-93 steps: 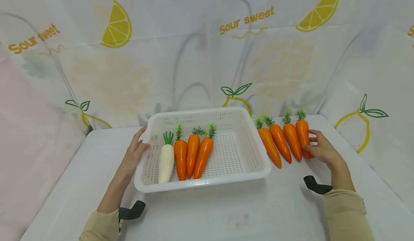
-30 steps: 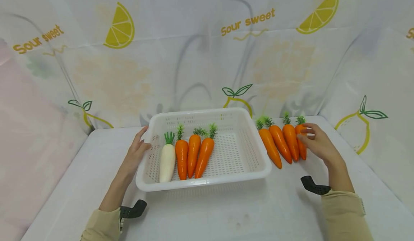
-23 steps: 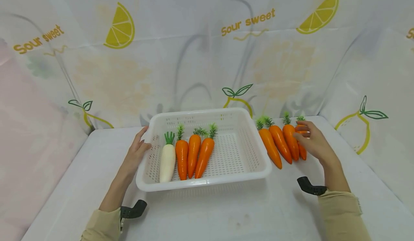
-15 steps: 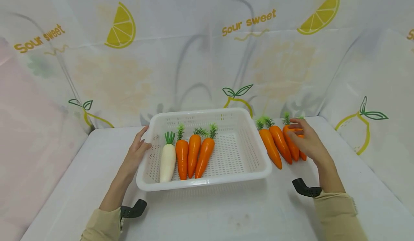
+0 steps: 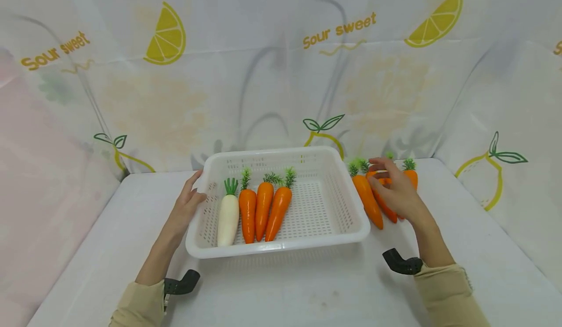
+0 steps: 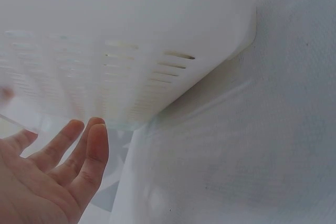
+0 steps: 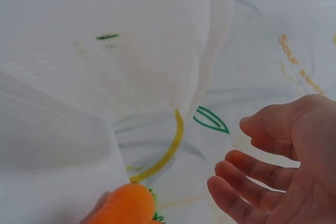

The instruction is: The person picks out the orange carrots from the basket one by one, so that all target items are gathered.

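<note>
A white plastic basket [image 5: 281, 245] stands mid-table with a white radish [image 5: 228, 219] and three carrots [image 5: 263, 207] lying side by side in it. My left hand [image 5: 181, 211] is at its left side, thumb by the rim, fingers extended along the outer wall in the left wrist view. Right of the basket lies a row of several carrots [image 5: 368, 201] with green tops. Over this row hovers my right hand [image 5: 398, 193], fingers loosely bent and holding nothing; it partly hides the middle carrots. One orange carrot [image 7: 126, 205] shows below the hand in the right wrist view.
A white cloth covers the table [image 5: 307, 293]. Behind it hangs a backdrop [image 5: 263, 83] with lemon prints, close to the basket's far side. Each wrist carries a black camera mount [image 5: 401, 263].
My right hand has left the rightmost carrot and moved left over the row. That carrot now lies slightly nearer its neighbour. The left hand and basket stay put.
</note>
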Demonstrator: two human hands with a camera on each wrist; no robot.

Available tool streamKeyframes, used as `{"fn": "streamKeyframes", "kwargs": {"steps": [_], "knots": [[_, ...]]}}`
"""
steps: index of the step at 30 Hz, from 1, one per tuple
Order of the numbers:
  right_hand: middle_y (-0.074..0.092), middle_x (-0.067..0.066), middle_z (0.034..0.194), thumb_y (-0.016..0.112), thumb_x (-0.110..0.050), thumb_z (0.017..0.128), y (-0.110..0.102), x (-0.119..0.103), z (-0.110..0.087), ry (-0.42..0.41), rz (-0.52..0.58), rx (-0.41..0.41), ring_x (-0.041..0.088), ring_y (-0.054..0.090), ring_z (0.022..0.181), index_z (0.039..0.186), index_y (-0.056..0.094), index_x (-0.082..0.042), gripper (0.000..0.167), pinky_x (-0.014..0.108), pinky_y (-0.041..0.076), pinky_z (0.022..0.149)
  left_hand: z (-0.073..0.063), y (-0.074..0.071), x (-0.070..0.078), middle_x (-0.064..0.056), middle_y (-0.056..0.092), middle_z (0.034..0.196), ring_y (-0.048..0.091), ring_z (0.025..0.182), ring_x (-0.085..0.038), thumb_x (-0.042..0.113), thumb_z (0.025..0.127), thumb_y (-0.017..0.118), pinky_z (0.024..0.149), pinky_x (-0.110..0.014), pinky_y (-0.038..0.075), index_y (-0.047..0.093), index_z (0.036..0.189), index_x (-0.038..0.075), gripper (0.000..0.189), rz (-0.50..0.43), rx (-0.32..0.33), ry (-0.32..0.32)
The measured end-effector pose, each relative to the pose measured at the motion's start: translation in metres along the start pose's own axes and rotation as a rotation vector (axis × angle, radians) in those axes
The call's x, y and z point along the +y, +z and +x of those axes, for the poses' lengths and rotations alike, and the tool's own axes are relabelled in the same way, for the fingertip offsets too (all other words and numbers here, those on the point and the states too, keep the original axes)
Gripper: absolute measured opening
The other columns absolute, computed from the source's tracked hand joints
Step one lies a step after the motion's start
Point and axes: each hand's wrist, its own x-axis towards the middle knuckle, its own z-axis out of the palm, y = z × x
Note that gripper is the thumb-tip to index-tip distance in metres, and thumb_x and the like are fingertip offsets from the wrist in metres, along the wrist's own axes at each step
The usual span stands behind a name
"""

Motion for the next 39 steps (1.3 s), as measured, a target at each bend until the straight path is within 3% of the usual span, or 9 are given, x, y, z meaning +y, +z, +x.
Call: {"fn": "streamKeyframes", "kwargs": {"steps": [11,17,24,35,39], "knots": [[0.054,0.014,0.124,0.057,-0.016,0.094,0.032,-0.028,0.001,-0.151,0.027,-0.020,0.026,0.055,0.108,0.136,0.041,-0.006,0.046,0.046,0.047,0.091,-0.001,-0.002,0.002,-0.022,0.035,0.146,0.053,0.115,-0.037,0.024,0.098,0.032,0.077,-0.033,0.051,0.006,0.152,0.029,0.060,0.003,-0.006,-0.010],[0.055,0.011,0.123,0.061,-0.011,0.091,0.056,-0.047,-0.001,-0.260,0.023,-0.096,0.023,0.056,0.107,0.133,0.044,-0.008,0.046,0.039,0.050,0.089,-0.001,-0.003,0.003,-0.022,0.035,0.146,0.054,0.114,-0.035,0.024,0.098,0.032,0.076,-0.031,0.052,0.005,0.153,0.027,0.061,0.013,-0.002,-0.019],[0.055,0.004,0.125,0.063,-0.019,0.090,0.085,-0.064,0.000,-0.236,-0.032,-0.267,0.022,0.057,0.106,0.134,0.045,-0.012,0.047,0.038,0.050,0.089,-0.001,-0.007,0.006,-0.022,0.035,0.146,0.053,0.112,-0.031,0.025,0.098,0.033,0.077,-0.030,0.050,0.004,0.153,0.028,0.062,0.017,0.001,-0.031],[0.063,0.005,0.108,0.056,-0.025,0.093,0.116,-0.088,0.007,-0.222,-0.188,-0.564,0.014,0.057,0.086,0.130,0.050,-0.011,0.039,0.029,0.048,0.077,-0.002,-0.003,0.003,-0.021,0.034,0.147,0.049,0.117,-0.035,0.024,0.098,0.033,0.080,-0.031,0.048,0.005,0.152,0.030,0.062,-0.014,-0.001,-0.028],[0.064,0.002,0.101,0.055,-0.025,0.092,0.125,-0.094,0.011,-0.170,-0.258,-0.610,0.014,0.057,0.082,0.133,0.049,-0.013,0.043,0.031,0.047,0.074,0.000,-0.002,0.003,-0.022,0.034,0.147,0.049,0.118,-0.036,0.023,0.098,0.033,0.080,-0.032,0.048,0.004,0.153,0.029,0.062,-0.009,-0.001,-0.016]]}}
